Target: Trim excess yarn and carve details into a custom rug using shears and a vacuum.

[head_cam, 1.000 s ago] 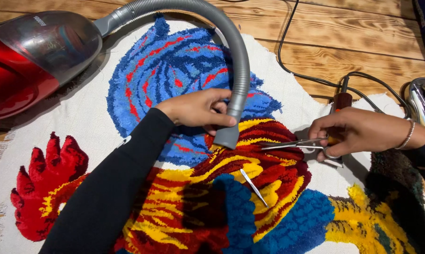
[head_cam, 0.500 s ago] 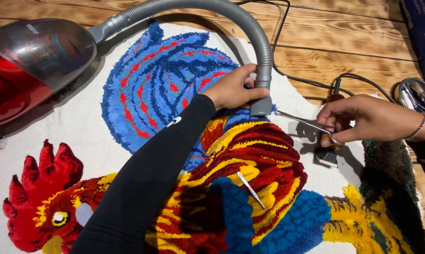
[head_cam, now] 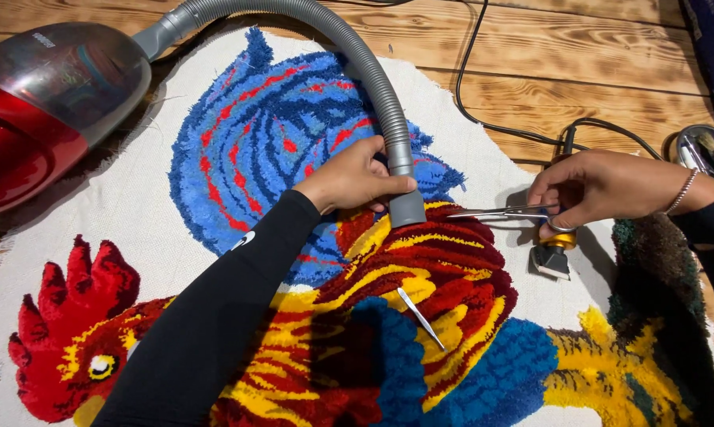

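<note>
The left hand (head_cam: 355, 175) has its fingers wrapped round the grey vacuum hose (head_cam: 373, 79) just above the nozzle, which presses on the tufted rooster rug (head_cam: 238, 158) near its middle. The right hand (head_cam: 602, 186) grips scissors (head_cam: 499, 212) — blades pointing at the nozzle, over the rug's right edge. A yellow trimmer (head_cam: 553, 251) lies beneath that hand; tweezers (head_cam: 420, 318) rest on the pile. The red vacuum cleaner (head_cam: 32, 119) sits at the rug's upper left corner — on the wooden floor (head_cam: 562, 71).

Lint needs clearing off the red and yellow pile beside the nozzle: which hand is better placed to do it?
Probably the left hand: it grips the grey vacuum hose just above the nozzle, which rests on the rooster rug. The right hand is occupied with scissors.
</note>
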